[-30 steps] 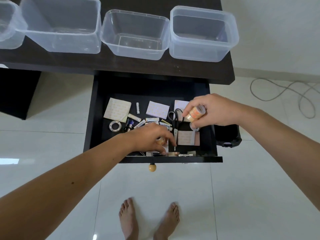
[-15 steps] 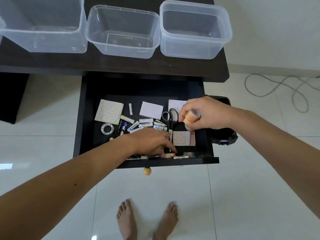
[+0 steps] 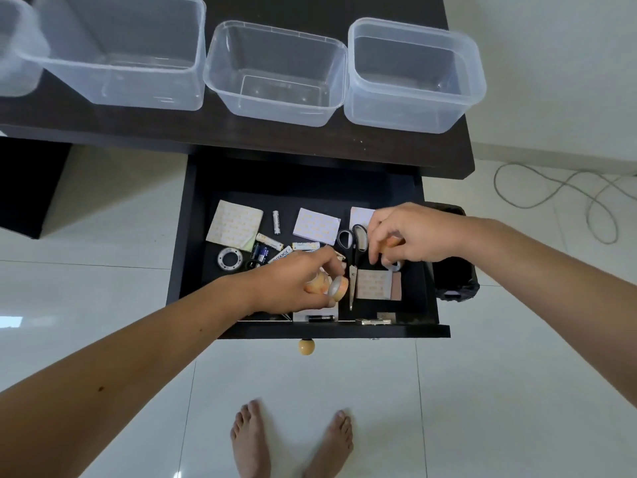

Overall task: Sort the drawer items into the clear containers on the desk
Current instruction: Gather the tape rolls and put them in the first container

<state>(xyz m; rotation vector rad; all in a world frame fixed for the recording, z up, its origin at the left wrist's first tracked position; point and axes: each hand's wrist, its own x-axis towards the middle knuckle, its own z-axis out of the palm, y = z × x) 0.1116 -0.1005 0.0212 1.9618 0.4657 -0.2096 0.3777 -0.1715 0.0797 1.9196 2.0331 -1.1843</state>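
Observation:
The open black drawer (image 3: 193,236) holds sticky-note pads (image 3: 234,224), several batteries (image 3: 275,222), a clear tape ring (image 3: 230,259) and black scissors (image 3: 355,253). My left hand (image 3: 296,281) is over the drawer's front middle and grips an orange tape roll (image 3: 339,287). My right hand (image 3: 410,232) hovers at the drawer's right side with its fingers curled round another orange tape roll (image 3: 391,242), mostly hidden by the fingers. Clear containers (image 3: 275,74) stand in a row on the dark desk (image 3: 310,139) above the drawer.
A second clear container (image 3: 413,77) stands at the desk's right end and a larger one (image 3: 120,53) to the left. A black bin (image 3: 455,277) sits right of the drawer. A grey cable (image 3: 551,198) lies on the white tiled floor. My bare feet (image 3: 293,443) stand below the drawer.
My left hand has come up from the drawer's front with an orange tape roll in its fingers. My right hand has sunk lower over the scissors, still holding its roll.

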